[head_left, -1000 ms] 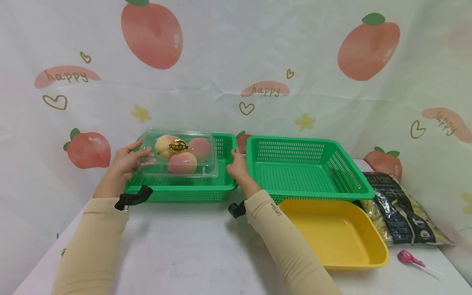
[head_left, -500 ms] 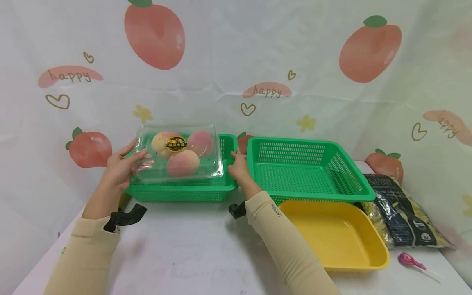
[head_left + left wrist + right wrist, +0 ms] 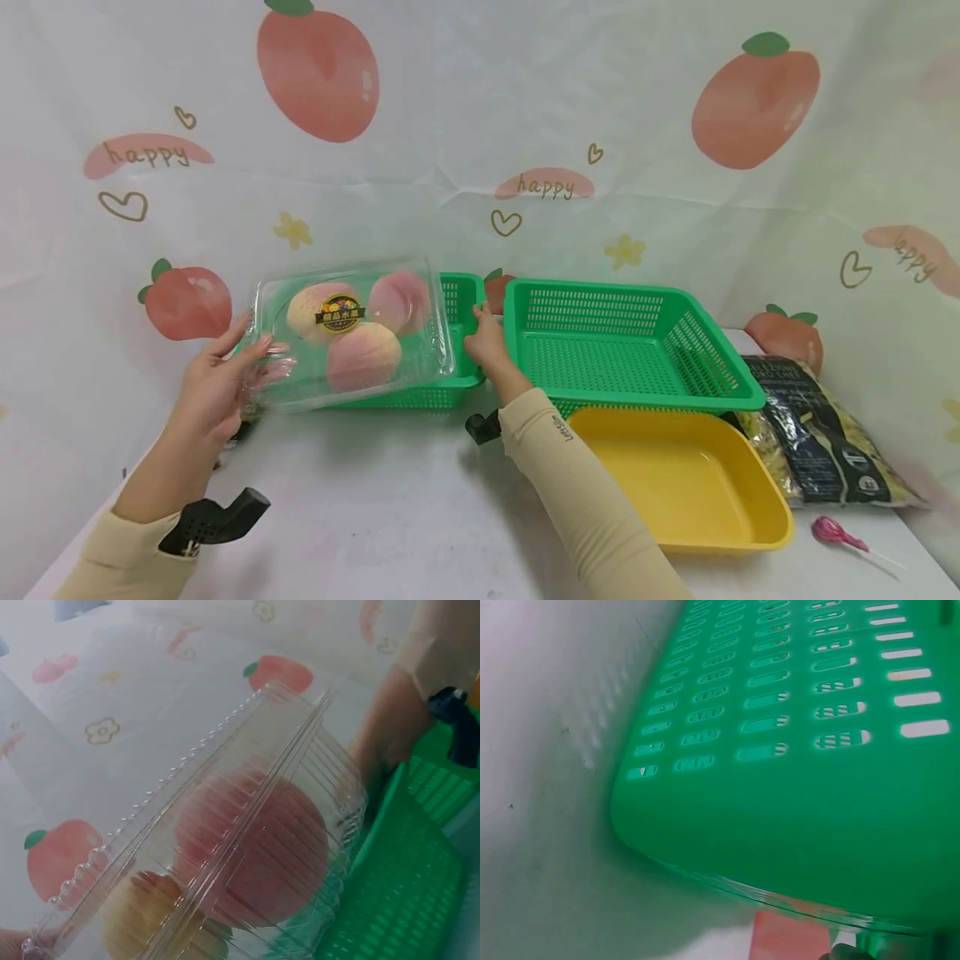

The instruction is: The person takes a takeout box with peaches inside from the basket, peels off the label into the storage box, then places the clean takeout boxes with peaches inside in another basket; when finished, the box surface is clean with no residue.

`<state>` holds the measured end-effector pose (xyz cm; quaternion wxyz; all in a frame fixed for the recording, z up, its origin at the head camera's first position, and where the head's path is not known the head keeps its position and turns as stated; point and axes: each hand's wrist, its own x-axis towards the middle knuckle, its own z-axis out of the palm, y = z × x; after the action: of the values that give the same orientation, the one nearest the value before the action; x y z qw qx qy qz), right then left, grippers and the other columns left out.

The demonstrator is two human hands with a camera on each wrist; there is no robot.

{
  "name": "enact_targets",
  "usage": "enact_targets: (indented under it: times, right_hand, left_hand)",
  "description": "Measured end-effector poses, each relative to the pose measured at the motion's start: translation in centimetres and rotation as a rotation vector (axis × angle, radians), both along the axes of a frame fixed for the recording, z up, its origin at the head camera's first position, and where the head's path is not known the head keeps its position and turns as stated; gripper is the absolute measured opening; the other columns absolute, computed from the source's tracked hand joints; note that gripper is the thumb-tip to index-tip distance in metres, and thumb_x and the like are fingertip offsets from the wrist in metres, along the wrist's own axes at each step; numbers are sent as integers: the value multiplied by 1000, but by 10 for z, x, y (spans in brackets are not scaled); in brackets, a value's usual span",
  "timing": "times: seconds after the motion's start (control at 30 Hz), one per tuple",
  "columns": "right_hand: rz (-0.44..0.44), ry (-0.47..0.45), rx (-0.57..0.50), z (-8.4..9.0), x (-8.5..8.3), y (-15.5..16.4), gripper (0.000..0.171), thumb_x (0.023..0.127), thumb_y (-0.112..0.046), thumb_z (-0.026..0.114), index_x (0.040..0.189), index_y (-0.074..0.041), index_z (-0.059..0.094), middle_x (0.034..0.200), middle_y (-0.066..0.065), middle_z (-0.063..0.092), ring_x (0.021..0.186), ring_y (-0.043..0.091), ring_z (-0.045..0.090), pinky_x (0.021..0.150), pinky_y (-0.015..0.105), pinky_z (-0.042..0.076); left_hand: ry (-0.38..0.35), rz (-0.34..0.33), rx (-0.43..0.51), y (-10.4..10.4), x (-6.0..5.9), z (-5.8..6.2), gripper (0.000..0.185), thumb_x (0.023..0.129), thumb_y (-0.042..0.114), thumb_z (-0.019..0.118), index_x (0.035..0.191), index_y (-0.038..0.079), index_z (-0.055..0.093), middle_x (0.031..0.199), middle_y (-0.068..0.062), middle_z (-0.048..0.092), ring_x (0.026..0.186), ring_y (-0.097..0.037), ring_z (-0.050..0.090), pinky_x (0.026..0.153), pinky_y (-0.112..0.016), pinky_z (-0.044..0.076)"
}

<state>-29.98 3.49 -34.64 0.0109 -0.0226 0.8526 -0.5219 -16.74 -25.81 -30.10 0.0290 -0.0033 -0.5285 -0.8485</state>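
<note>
My left hand (image 3: 202, 396) grips the left end of a clear plastic clamshell box (image 3: 427, 367) of peaches (image 3: 363, 357). A black and gold label (image 3: 340, 314) is on its lid. The box is tilted and held up in front of the left green basket (image 3: 420, 397), covering much of it. In the left wrist view, the ribbed side of the clamshell (image 3: 225, 862) fills the middle. My right hand (image 3: 491, 343) holds the right rim of that same basket. The right wrist view shows mostly the slotted wall of the basket (image 3: 780, 810), with the fingers largely hidden.
A second green basket (image 3: 592, 362) stands right of the first. In front of it sits a yellow tub (image 3: 686, 475), partly behind my right forearm. A black-printed bag (image 3: 817, 442) and a pink lollipop (image 3: 828, 529) lie at the right. Something dark shows beneath my left hand.
My left hand has brought the peach clamshell leftward, down and nearer to me, from over the left basket to its front. The right hand has stayed on the rim.
</note>
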Motion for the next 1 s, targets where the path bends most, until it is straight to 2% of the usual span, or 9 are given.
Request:
enact_targets:
  times: [0.13,0.3,0.4,0.47,0.53,0.63,0.8,0.87,1.0]
  right_hand:
    - [-4,-4,18,0,-1,0,67,84,16,42,146,-3,26,158,5,10,144,29,13,51,21,31]
    - [-4,-1,16,0,-2,0,67,84,16,42,146,-3,26,158,5,10,143,29,15,50,21,29]
    - [3,-7,7,0,-1,1,67,84,16,41,146,-3,25,158,5,9,143,29,15,49,22,28]
    - [3,-4,7,0,-1,1,67,84,16,41,146,-3,25,158,5,9,143,29,15,50,22,29]
    - [-1,3,12,0,0,1,67,84,16,41,146,-2,26,158,5,10,144,29,14,51,22,30]
    - [-6,16,23,0,0,0,66,83,16,41,146,-1,26,158,7,11,144,29,12,55,23,33]
    - [-14,28,37,0,1,-2,67,82,16,41,145,-1,27,157,9,12,143,30,14,63,24,37]
    - [-17,28,43,1,1,-2,67,82,16,41,145,-1,27,157,9,12,143,30,14,61,22,37]
    - [-16,23,43,1,2,-1,66,83,16,41,145,-1,27,157,9,12,143,30,15,58,22,37]
  left_hand:
    - [-6,-5,-21,-5,14,-6,71,91,8,57,149,24,18,90,6,70,72,-11,71,65,-23,56]
    - [10,25,-39,-8,33,-16,54,92,5,55,137,33,43,99,11,66,76,-6,70,66,-22,55]
    - [19,45,-53,-8,44,-24,50,93,4,53,132,34,50,99,11,68,78,-4,69,66,-21,55]
    - [21,49,-79,-7,51,-30,50,93,3,53,132,34,50,101,13,68,79,-4,69,67,-20,55]
    - [28,46,-118,-6,59,-37,51,94,3,51,136,32,46,112,17,63,82,-3,68,68,-20,55]
    - [-1,59,-173,-3,71,-46,53,94,4,52,138,32,42,115,19,57,83,-2,67,67,-19,55]
    - [-78,88,-185,0,88,-56,54,93,5,53,135,38,44,99,13,66,77,-7,69,65,-21,56]
    - [-71,73,-181,1,94,-59,54,94,3,51,133,39,45,93,6,70,77,-9,70,65,-22,56]
    - [-19,29,-197,4,103,-69,56,95,-1,47,135,39,44,94,3,72,79,-12,70,66,-23,56]
